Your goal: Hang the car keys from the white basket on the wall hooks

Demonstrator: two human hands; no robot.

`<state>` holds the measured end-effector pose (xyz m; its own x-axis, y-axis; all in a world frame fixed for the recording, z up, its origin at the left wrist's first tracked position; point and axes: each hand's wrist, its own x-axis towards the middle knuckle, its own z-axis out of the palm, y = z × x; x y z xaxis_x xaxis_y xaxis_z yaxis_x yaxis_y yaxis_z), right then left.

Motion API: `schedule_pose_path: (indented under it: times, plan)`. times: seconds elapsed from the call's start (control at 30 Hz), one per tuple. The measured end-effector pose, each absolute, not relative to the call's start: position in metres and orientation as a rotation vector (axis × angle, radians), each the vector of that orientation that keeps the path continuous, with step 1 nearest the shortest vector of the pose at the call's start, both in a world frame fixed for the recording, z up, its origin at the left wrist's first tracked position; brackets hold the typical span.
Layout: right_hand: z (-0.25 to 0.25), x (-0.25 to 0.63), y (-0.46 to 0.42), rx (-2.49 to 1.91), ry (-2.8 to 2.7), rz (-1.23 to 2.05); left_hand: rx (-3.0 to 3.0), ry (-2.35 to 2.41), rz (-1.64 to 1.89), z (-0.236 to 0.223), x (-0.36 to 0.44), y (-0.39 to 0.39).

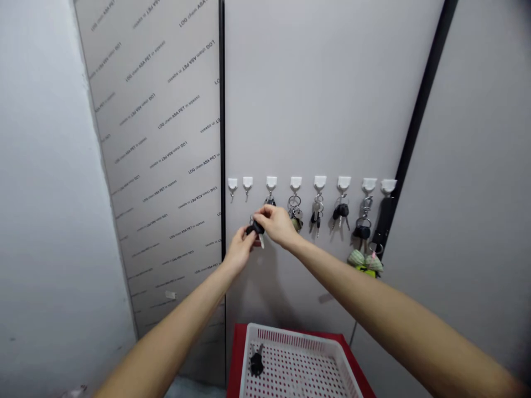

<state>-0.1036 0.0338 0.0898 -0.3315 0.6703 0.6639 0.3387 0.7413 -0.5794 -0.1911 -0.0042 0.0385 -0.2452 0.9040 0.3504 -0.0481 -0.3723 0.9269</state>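
A row of several white hooks (319,182) is stuck on a grey wall panel. My left hand (239,250) and my right hand (277,224) meet just below the third hook (271,182), both pinched on a black-headed key set (256,228). Its ring seems to reach up toward that hook. The two leftmost hooks (233,183) hang bare. Key bunches (295,211) and a black car key (341,211) hang from hooks to the right.
A white perforated basket (315,338) sits below on a red surface (237,354), with one black key (256,362) lying in it. A film-covered panel (161,155) stands on the left. A black strap and green charms (365,261) hang at the right end.
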Motion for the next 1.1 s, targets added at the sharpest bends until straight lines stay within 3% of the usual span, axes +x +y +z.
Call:
schedule_pose_path:
  times: [0.3,0.6,0.73,0.97,1.1]
  plan:
    - [0.136,-0.144,0.069,-0.962,-1.812,0.106,1.210,1.335,1.980,0.099,-0.222,0.031]
    - [0.117,-0.134,0.058,-1.028,-2.029,-0.053,1.211,1.448,1.759,0.067,-0.223,0.031]
    - [0.068,-0.114,0.041,-0.842,-2.058,-0.056,1.168,1.438,1.615,0.024,-0.219,0.013]
    - [-0.082,-0.069,0.007,-0.960,-2.749,0.262,1.142,1.407,1.287,-0.091,-0.198,-0.024]
    - [-0.127,-0.061,-0.011,-0.938,-2.873,0.299,1.195,1.386,1.251,-0.132,-0.186,-0.038]
